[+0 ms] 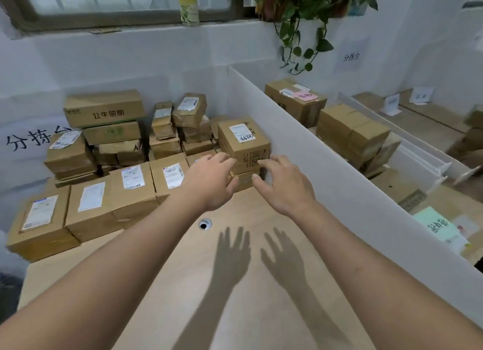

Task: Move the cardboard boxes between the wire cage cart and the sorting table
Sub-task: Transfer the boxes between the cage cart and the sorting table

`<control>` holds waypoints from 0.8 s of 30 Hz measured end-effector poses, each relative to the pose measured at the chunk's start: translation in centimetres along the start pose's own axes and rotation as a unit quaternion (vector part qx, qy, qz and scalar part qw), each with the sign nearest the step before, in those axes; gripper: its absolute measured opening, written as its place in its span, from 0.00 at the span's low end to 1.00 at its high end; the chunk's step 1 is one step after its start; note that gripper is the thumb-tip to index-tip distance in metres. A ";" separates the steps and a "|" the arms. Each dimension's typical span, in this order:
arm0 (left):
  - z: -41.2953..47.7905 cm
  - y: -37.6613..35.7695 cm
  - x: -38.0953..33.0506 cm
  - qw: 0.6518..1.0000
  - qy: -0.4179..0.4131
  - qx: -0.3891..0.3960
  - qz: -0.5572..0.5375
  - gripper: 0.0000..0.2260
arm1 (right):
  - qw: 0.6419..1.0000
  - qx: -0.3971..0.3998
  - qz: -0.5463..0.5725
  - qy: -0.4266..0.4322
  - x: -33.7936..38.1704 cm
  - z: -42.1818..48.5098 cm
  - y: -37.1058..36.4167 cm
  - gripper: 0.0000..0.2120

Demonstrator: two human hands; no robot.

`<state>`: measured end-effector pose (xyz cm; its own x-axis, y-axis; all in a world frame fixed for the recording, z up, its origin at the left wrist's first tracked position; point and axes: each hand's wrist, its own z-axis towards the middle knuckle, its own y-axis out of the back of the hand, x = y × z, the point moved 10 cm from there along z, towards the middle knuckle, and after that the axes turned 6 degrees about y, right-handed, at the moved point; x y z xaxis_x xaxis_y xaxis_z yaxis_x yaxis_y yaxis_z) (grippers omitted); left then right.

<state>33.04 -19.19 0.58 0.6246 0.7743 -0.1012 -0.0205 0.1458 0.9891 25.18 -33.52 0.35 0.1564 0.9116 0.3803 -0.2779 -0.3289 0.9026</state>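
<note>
Many labelled cardboard boxes are stacked along the back and left of the wooden sorting table (251,284). A small box with a white label (243,140) sits on top of another box against the white divider. My left hand (209,182) and my right hand (283,185) hover just in front of that stack, fingers spread and loosely bent, holding nothing. Their shadows fall on the tabletop below. A row of flat boxes (88,208) lies at the left front. The wire cage cart is not in view.
A white divider panel (326,182) runs along the right side of the table. Beyond it more boxes (350,135) stand on a neighbouring table. A cable hole (204,224) is in the tabletop. A window sill with a bottle (187,4) and a plant (308,15) is behind.
</note>
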 end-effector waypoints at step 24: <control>24.8 -17.4 4.3 0.986 0.128 0.087 -0.055 0.21 | 0.991 0.070 0.099 -0.055 -15.3 24.9 -15.9 0.24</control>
<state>55.43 -33.65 -14.39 0.3978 0.8929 -0.2109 0.1840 0.1476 0.9718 50.83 -48.40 -14.76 0.2156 0.7963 0.5651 -0.1811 -0.5361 0.8245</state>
